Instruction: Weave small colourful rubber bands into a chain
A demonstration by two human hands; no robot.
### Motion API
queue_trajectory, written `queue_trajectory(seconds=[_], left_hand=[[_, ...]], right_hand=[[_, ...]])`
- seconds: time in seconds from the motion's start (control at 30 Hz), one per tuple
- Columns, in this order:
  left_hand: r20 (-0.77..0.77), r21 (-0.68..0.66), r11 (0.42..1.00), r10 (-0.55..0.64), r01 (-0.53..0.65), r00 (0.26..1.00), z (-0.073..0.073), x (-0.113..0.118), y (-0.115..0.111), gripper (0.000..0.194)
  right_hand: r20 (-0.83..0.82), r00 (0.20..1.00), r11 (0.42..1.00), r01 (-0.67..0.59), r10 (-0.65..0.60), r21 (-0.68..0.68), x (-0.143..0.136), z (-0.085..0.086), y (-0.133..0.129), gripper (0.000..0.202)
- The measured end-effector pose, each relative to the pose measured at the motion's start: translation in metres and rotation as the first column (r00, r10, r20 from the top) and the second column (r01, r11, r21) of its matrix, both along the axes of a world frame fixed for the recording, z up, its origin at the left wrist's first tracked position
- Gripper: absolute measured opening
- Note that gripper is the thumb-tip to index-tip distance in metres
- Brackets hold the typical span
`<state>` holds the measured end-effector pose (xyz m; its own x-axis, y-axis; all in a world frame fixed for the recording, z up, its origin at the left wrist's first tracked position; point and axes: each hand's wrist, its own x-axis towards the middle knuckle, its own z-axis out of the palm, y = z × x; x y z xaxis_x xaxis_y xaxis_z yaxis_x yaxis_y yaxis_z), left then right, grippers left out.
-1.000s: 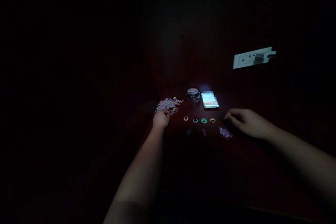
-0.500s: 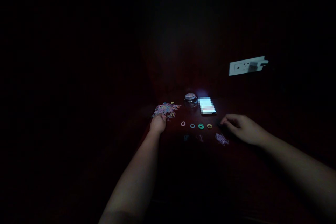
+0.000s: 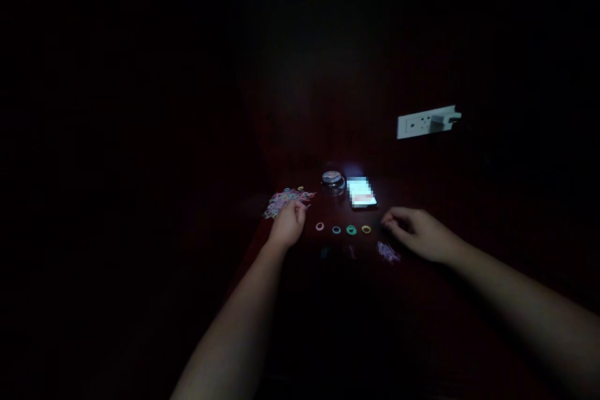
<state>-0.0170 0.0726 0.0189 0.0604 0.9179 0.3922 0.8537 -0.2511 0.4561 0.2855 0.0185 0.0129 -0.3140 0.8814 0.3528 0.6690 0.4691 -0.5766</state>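
My left hand (image 3: 288,225) is closed in a pinch at the near side of a multicoloured pile of small rubber bands (image 3: 282,201). A thin pinkish rubber band (image 3: 307,206) sticks out from its fingertips. My right hand (image 3: 419,234) rests on the dark table with fingers curled together; whatever they hold, if anything, is hidden. Between the hands lies a row of small ring-shaped bands: pink (image 3: 319,226), blue (image 3: 336,230), green (image 3: 351,230) and yellow (image 3: 366,229). Nearer me are a small heap of purple rubber bands (image 3: 388,252) and a fainter pinkish heap (image 3: 351,252).
Behind the row stand a clear round jar (image 3: 332,182) with a patterned lid and a phone (image 3: 361,192) with a lit, blurred screen. A white socket plate (image 3: 415,125) with a plug is on the wall at the right. Surroundings are very dark.
My left hand has moved slightly right and away from the pile, a band now showing at its fingertips. My right hand stays by the row. The whole view has shifted a little.
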Motion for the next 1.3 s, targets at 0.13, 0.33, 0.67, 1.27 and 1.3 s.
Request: queue_trajectory(seconds=[0.13, 0.33, 0.67, 1.27, 1.3], left_hand=[[-0.108, 0.185, 0.897, -0.387, 0.401, 0.916, 0.016, 0.051, -0.042, 0.008], [-0.194, 0.182, 0.793, -0.550, 0.581, 0.812, 0.015, 0.079, -0.064, 0.005], [-0.215, 0.174, 0.809, -0.525, 0.562, 0.823, 0.012, 0.078, -0.060, 0.008], [-0.079, 0.211, 0.767, -0.604, 0.606, 0.793, 0.005, 0.078, -0.060, 0.006], [-0.064, 0.208, 0.770, -0.604, 0.603, 0.794, 0.005, 0.078, -0.061, 0.006]], right_hand=[[-0.158, 0.982, 0.994, -0.103, 0.107, 0.032, -0.017, -0.001, -0.010, 0.032], [-0.280, 0.943, 0.981, -0.191, 0.180, -0.013, -0.027, 0.003, -0.017, 0.027], [-0.253, 0.956, 0.987, -0.157, 0.149, -0.012, -0.022, 0.002, -0.015, 0.023], [-0.212, 0.970, 0.992, -0.109, 0.120, 0.065, -0.022, 0.003, -0.018, 0.012], [-0.213, 0.969, 0.992, -0.114, 0.124, 0.058, -0.022, 0.003, -0.019, 0.011]])
